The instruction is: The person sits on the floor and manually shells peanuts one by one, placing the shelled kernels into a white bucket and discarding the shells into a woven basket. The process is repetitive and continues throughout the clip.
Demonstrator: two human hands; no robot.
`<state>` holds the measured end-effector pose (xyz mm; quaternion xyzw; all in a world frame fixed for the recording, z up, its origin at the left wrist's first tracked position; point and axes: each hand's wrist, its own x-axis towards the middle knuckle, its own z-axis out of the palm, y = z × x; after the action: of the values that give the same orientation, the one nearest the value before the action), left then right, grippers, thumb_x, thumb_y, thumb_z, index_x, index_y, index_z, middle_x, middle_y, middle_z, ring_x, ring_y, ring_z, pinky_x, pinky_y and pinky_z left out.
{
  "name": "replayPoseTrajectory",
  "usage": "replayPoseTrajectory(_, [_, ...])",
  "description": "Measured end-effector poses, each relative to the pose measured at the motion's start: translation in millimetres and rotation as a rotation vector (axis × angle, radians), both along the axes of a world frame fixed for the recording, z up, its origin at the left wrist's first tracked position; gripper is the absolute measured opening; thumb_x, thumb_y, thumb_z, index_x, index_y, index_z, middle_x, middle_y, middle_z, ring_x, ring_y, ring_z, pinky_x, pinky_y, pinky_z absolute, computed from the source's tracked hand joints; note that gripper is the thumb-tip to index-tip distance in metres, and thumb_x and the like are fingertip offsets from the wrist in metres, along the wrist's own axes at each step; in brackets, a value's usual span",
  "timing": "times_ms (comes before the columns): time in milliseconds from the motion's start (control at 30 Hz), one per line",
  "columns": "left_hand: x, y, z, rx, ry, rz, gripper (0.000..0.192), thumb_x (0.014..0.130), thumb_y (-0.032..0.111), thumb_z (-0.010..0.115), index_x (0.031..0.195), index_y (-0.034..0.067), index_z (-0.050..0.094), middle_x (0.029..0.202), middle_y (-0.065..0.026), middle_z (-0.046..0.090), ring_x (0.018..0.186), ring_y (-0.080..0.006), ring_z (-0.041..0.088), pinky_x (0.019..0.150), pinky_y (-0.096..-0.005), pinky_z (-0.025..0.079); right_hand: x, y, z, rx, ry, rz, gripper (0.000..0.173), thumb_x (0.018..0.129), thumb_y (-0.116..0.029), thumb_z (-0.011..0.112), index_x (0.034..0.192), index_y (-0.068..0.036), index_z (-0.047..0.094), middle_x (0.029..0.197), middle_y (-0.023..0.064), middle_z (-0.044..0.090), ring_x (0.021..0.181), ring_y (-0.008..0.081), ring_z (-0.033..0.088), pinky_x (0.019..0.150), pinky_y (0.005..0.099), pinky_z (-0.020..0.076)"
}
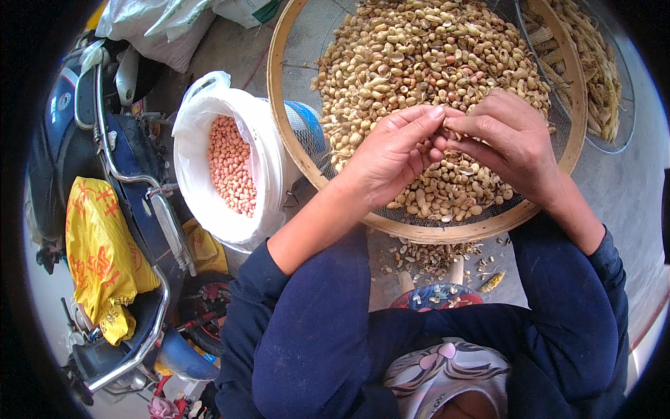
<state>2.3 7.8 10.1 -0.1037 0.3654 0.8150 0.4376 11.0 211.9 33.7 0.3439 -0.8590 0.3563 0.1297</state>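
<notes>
A heap of unshelled peanuts point(366, 78) lies in a round wooden-rimmed mesh sieve point(445, 234) in front of me. Above the near part of the heap, my left hand point(400, 152) and my right hand point(505, 141) meet at the fingertips. Thumbs and forefingers are pinched around something small, seemingly a peanut, mostly hidden by the fingers. Some reddish shelled kernels show among the pods. To the left of the sieve stands a white bucket point(267, 173) with a plastic liner, holding pink shelled peanut kernels point(230, 167).
A parked motorcycle point(131, 178) with a yellow plastic bag point(99, 251) on it is at the left. White sacks point(152, 31) lie at the upper left. Corn cobs point(586, 68) fill a wire-rimmed basket at the upper right. Shell fragments point(434, 256) litter the floor below the sieve, by a low stool point(439, 296).
</notes>
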Motion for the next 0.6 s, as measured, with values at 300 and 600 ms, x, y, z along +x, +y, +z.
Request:
replayPoseTrajectory(300, [0.0,2.1,-6.8,0.071,-0.085,0.03,0.024,0.097,0.019,0.06,0.114,0.003,0.064,0.097,-0.0023,0.066,0.086,-0.0079,0.062,0.078,-0.022,0.053,2.1,-1.3,4.5,-0.013,-0.075,0.07,0.025,0.072,-0.015,0.078,0.093,-0.006,0.068,0.08,0.0067,0.059,0.073,0.0243,0.059,0.061,0.035,0.047])
replayPoseTrajectory(600, [0.7,-1.9,-8.1,0.081,-0.111,-0.022,0.018,0.096,0.017,0.062,0.11,0.005,0.064,0.096,-0.0002,0.065,0.084,-0.0063,0.062,0.075,-0.0193,0.053,5.9,-2.0,6.1,-0.168,-0.302,-0.069,0.025,0.075,-0.003,0.075,0.099,-0.004,0.067,0.086,0.0068,0.062,0.076,0.0193,0.063,0.064,0.0287,0.0514])
